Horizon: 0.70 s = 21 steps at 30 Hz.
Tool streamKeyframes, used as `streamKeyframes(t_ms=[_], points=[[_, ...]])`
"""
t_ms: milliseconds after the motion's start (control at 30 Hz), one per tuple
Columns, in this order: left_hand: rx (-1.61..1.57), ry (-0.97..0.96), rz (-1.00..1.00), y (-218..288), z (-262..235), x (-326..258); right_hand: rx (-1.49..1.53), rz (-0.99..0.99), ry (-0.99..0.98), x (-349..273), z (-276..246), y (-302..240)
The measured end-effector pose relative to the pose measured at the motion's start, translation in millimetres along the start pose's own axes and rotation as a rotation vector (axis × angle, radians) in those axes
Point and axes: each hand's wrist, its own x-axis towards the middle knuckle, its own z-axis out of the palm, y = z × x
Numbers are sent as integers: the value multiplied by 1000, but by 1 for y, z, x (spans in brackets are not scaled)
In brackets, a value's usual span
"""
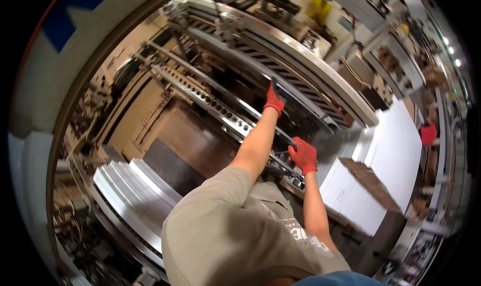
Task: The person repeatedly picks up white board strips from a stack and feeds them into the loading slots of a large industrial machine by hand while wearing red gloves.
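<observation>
Gripping metal bar (235,101), left hand (273,100) fingers wrapped; right hand (303,155) lower.

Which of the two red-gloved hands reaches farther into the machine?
The left hand: its arm is stretched out to a dark bar deep in the machine, while the right hand grips a nearer bar close to the body.

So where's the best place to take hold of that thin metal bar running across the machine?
Probably on its bare stretch, from the near side. The metal bar is slim and runs diagonally, so fingers can wrap it. The left hand grips further up, and the right hand at its near end.
</observation>
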Motion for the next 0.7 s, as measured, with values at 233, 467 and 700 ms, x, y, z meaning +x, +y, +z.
streamKeyframes(t_ms=[233, 467, 700], points=[[276, 152, 17, 4, 20, -21, 71, 27, 18, -7, -5, 6], [501, 201, 68, 11, 21, -61, 726, 102, 560, 32, 4, 40], [429, 167, 22, -24, 36, -108, 1073, 281, 537, 79, 13, 62]])
